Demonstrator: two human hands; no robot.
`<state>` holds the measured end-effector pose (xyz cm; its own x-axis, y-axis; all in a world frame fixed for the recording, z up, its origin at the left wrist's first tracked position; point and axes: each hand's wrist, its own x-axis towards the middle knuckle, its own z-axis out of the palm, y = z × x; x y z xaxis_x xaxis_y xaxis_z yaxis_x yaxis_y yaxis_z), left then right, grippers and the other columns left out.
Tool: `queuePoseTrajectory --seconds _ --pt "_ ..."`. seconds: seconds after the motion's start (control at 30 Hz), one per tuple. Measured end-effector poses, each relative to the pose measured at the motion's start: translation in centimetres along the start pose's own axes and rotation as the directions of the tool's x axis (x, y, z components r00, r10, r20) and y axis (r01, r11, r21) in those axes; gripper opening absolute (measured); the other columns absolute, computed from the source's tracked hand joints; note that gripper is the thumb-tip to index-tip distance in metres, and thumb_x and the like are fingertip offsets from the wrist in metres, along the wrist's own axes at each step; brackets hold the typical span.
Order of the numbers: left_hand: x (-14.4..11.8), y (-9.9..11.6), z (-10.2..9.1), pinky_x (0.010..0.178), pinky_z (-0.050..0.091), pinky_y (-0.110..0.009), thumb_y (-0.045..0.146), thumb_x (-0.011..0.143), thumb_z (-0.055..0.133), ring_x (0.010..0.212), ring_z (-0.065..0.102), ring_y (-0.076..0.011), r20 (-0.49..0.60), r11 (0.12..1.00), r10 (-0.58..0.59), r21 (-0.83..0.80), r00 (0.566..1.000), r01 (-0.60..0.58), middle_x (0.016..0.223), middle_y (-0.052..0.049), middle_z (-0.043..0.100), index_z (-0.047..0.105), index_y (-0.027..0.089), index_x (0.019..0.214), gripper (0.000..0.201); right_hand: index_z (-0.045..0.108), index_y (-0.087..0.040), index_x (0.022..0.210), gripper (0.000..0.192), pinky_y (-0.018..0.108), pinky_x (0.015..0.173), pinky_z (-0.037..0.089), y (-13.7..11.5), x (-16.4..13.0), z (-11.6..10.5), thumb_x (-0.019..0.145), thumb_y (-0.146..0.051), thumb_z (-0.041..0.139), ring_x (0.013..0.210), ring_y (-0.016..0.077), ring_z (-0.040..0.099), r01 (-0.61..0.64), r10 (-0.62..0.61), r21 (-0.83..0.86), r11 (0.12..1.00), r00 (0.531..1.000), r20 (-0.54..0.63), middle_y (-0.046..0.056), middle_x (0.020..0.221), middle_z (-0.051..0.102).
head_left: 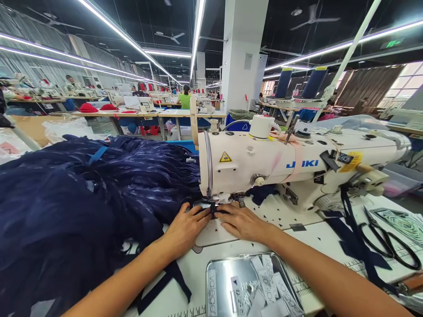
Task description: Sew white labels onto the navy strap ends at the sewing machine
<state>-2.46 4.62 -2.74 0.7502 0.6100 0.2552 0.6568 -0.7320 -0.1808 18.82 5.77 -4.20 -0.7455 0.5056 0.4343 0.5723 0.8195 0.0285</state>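
A white sewing machine (244, 158) stands before me, its needle area low at the left end of the arm. My left hand (187, 229) is at the left of the presser foot, fingertips closed down on a small bit of navy fabric (214, 210). From the right, my right hand (243, 222) pinches at the same fabric, its fingertips close to the left ones. Most of that fabric is hidden under the fingers and the foot. A large heap of navy lace-like garments (132, 176) lies left of the machine, touching the work area.
In front of the machine, a metal tray (211, 264) holds several printed white labels (264, 281). Black-handled scissors (385, 240) and navy strips (350, 237) lie at right. Two navy thread cones (313, 82) stand behind. A person in green (185, 100) sits farther back.
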Motion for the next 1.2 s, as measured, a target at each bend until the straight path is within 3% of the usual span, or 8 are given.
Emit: queuePoseTrajectory --seconds 0.33,0.43,0.57,0.7,0.83,0.9,1.03,1.2 --pt "0.8 -0.5 -0.5 0.090 0.029 -0.041 0.005 0.078 0.045 0.108 0.046 -0.0210 0.034 0.999 -0.051 0.020 0.998 0.050 0.117 -0.006 0.056 0.052 0.018 0.111 0.036 0.055 -0.012 0.112 0.034 0.037 0.088 0.042 0.5 0.2 -0.1 0.083 -0.027 0.047 0.104 0.0224 0.052 -0.103 0.099 0.040 0.994 0.992 0.075 0.012 0.115 0.056" --pt "1.1 0.0 -0.8 0.088 0.033 -0.039 0.005 0.077 0.045 0.100 0.049 -0.0212 0.022 0.993 -0.092 0.075 0.995 0.091 0.105 -0.009 0.059 0.056 0.013 0.105 0.031 0.055 -0.013 0.111 0.033 0.037 0.083 0.044 0.6 0.4 0.6 0.083 -0.027 0.046 0.099 0.0226 0.054 -0.188 0.186 0.020 0.982 0.980 0.063 0.011 0.109 0.060" --pt "1.4 0.9 -0.8 0.080 0.038 -0.040 0.009 0.079 0.045 0.085 0.051 -0.0235 0.007 0.954 -0.206 0.225 0.979 0.199 0.085 -0.011 0.059 0.062 0.009 0.089 0.020 0.055 -0.012 0.109 0.033 0.038 0.076 0.045 0.2 0.9 0.5 0.085 -0.031 0.043 0.088 0.0242 0.057 -0.283 0.295 -0.133 0.950 0.953 0.075 0.014 0.097 0.063" --pt "1.5 1.0 -0.7 0.082 0.037 -0.045 0.010 0.077 0.048 0.086 0.051 -0.0256 -0.010 0.926 -0.284 0.256 0.959 0.277 0.085 -0.013 0.060 0.060 0.010 0.100 0.026 0.058 -0.007 0.101 0.035 0.039 0.080 0.042 -0.7 1.1 -1.1 0.082 -0.036 0.048 0.091 0.0262 0.055 -0.206 0.248 -0.222 0.953 0.952 0.182 0.017 0.092 0.062" --pt "2.1 0.2 -0.7 0.091 0.030 -0.050 0.013 0.075 0.050 0.095 0.049 -0.0270 0.001 0.951 -0.228 0.214 0.974 0.222 0.093 -0.011 0.061 0.061 0.016 0.100 0.027 0.060 -0.009 0.086 0.019 0.037 0.083 0.040 -1.3 0.4 -2.5 0.077 -0.025 0.054 0.087 0.0237 0.055 -0.108 0.156 -0.210 0.972 0.961 0.229 0.014 0.092 0.060" --pt "2.4 -0.2 -0.6 0.091 0.030 -0.049 0.014 0.075 0.050 0.096 0.049 -0.0265 0.010 0.960 -0.198 0.205 0.980 0.191 0.093 -0.010 0.062 0.062 0.017 0.096 0.025 0.059 -0.010 0.084 0.013 0.034 0.081 0.041 -1.2 -0.1 -2.6 0.074 -0.014 0.054 0.084 0.0220 0.055 -0.063 0.107 -0.193 0.979 0.968 0.227 0.012 0.089 0.060" --pt "2.6 -0.5 -0.5 0.090 0.032 -0.048 0.012 0.074 0.049 0.096 0.049 -0.0263 -0.012 0.966 -0.189 0.176 0.982 0.188 0.092 -0.010 0.063 0.062 0.018 0.095 0.026 0.057 -0.012 0.079 0.019 0.029 0.077 0.042 -0.3 -0.6 -1.9 0.071 0.002 0.046 0.080 0.0183 0.054 0.014 0.019 -0.176 0.984 0.983 0.180 0.010 0.083 0.058" --pt "2.5 -0.5 -0.4 0.089 0.032 -0.047 0.011 0.073 0.049 0.096 0.049 -0.0263 -0.012 0.971 -0.184 0.154 0.983 0.183 0.092 -0.009 0.063 0.062 0.018 0.094 0.026 0.055 -0.013 0.075 0.019 0.027 0.070 0.043 -0.2 -0.4 -1.6 0.070 0.004 0.046 0.076 0.0176 0.054 0.061 -0.025 -0.179 0.982 0.980 0.196 0.008 0.081 0.057"
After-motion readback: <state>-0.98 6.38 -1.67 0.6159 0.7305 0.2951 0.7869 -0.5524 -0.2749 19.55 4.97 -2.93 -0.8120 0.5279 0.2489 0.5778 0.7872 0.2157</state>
